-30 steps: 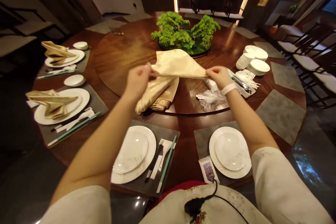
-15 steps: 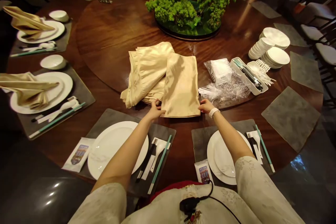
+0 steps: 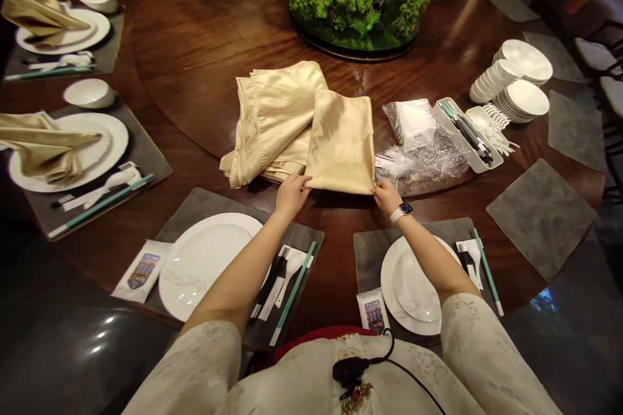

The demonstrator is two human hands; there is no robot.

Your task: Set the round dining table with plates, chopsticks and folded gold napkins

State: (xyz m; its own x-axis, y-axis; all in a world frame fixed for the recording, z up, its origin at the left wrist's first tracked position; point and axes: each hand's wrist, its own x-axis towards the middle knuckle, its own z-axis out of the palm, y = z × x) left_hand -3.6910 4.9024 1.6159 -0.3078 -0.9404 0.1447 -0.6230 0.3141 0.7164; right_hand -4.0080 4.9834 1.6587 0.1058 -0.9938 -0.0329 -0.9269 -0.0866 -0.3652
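Observation:
A gold cloth napkin lies folded at the near edge of the round turntable. My left hand pinches its near left corner between thumb and fingers. At the near right corner, my right hand, with a watch on the wrist, pinches the cloth the same way. The near edge stretches straight between both hands. Beside it on the left, partly under it, is a pile of more gold napkins.
White plates on grey placemats, with spoons and chopsticks, lie before me. Right of the napkins are clear plastic packets, a chopstick tray and stacked white dishes. Green miniature trees stand at the back.
My hands have closed on the napkin's two near corners, and its near edge is now raised slightly and pulled straight. The camera view has shifted a little.

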